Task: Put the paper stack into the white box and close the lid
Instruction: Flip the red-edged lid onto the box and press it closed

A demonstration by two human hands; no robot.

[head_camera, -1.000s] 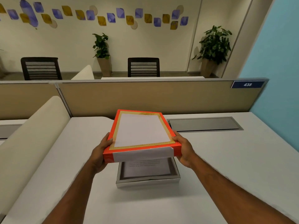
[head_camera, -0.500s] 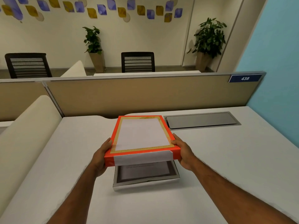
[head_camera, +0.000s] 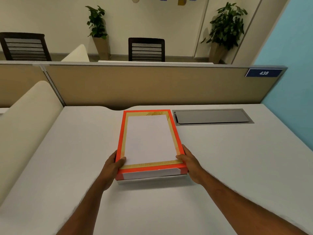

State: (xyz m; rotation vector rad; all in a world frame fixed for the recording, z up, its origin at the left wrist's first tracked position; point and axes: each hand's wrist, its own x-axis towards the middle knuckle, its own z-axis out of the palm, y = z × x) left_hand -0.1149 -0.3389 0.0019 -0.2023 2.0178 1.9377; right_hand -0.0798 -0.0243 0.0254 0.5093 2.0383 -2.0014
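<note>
An orange-edged lid with a gold border and a white centre lies flat over the box on the white desk. Only a thin strip of the white box shows under the lid's near edge; its inside and the paper stack are hidden. My left hand grips the lid's near left corner, thumb on top. My right hand grips the near right corner the same way.
A grey cable hatch is set into the desk right of the lid. A tan partition with a blue "438" tag closes the back. A cream divider runs along the left. Chairs and plants stand beyond.
Both hands lowered the lid from above the open box down onto it. The box's inside, seen earlier with a sheet in it, is now covered.
</note>
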